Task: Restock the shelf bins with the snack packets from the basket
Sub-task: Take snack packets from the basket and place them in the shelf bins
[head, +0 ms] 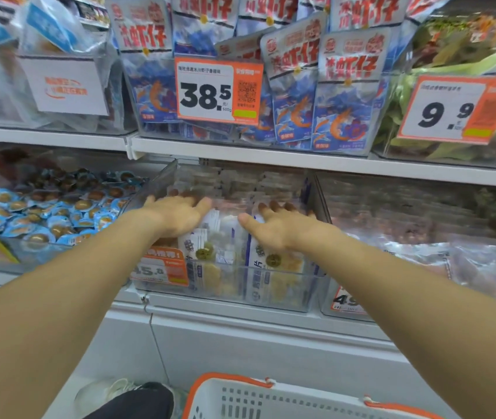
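left hand (pixel 177 214) flat on packets (pixel 210 252) | right hand (pixel 277 228) flat likewise | clear bin (pixel 271 293) full to rim

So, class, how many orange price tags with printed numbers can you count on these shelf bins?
4: the 38.5 tag top centre, the 9.9 tag top right, one below the left hand, one partly hidden behind the right forearm.

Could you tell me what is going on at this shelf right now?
A person is restocking. Both hands, left hand and right hand, reach into the clear bin on the lower shelf and rest with straight fingers on the white snack packets standing in it. The white basket sits on the floor below.
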{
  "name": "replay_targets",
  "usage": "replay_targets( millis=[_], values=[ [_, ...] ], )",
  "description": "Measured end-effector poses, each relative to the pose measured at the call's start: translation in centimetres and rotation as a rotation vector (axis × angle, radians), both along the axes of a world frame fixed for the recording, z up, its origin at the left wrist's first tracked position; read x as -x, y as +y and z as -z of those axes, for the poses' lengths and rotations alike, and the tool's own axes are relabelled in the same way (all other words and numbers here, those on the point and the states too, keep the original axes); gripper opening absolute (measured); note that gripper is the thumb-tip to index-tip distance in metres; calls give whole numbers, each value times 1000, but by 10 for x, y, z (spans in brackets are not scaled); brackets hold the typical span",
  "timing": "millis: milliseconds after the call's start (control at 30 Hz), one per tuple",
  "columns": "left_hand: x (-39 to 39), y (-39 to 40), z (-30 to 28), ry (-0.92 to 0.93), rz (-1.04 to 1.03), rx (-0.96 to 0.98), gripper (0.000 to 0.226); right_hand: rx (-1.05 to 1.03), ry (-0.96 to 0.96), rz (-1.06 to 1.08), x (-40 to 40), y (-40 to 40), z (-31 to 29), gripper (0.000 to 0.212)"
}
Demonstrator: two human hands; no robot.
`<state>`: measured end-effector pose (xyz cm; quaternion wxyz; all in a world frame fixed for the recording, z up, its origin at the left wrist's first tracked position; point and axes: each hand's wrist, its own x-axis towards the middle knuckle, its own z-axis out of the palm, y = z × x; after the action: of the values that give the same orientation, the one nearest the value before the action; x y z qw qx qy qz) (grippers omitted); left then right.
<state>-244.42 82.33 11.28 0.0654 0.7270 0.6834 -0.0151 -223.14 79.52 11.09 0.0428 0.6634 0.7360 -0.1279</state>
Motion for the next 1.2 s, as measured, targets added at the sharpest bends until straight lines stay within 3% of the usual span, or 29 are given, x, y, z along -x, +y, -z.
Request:
replay_targets(
  millis=[300,433,533,633,767,833,933,1000,1100,1200],
  values=[
    [10,-8,3,-20,-6,33,73,-50,59,-8,-5,-11,6,77],
    [-27,-31,-3,-170,80,-389,72,-575,138,-70,-32,-37,2,72],
    [-82,-54,0,-273,275,-476,50,-752,146,-21,-84,-53,9,69],
    [-146,-72,-1,-335,514,-483,47,-625,-17,186,-148,-56,13,58],
    [-230,-78,-6,-190,568,-484,49,-275,-40,411,-210,-57,12,68],
    [-261,-74,-3,-73,498,-352,54,-124,-100,372,-222,-62,23,69],
    [-283,-68,6,-4,390,-15,66,-65,-193,287,-230,-70,24,66],
    [-287,-64,9,6,369,84,66,-28,-209,229,-240,-72,13,63],
    [-287,-59,7,-66,361,-32,57,-48,-218,160,-258,-71,7,75],
    [-292,-39,9,-145,363,-179,62,-181,-182,135,-272,-56,18,89]
  ],
)
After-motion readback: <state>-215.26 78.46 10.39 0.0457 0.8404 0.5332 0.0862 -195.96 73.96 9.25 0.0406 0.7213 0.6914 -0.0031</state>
